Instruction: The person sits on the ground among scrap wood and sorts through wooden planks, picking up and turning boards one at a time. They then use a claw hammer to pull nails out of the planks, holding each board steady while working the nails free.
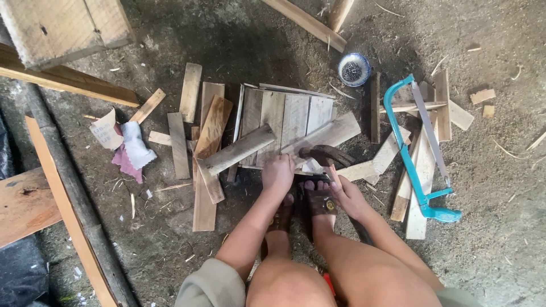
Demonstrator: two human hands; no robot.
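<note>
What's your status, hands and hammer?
Left hand fisted on panel edge. Right hand grips hammer handle, head over boards. Loose slat lying across panel.

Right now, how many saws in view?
1: a blue-framed saw lies on wood scraps on the ground, right of the person's right hand. Others may be hidden.

Saw frame [418, 159]: turquoise. Round tin [354, 69], upper centre: blue-and-white pattern. Cloth [135, 150], left: white over pink. Boards [287, 116]: pale grey-brown. Hammer head [318, 153]: apparently dark brown.
</note>
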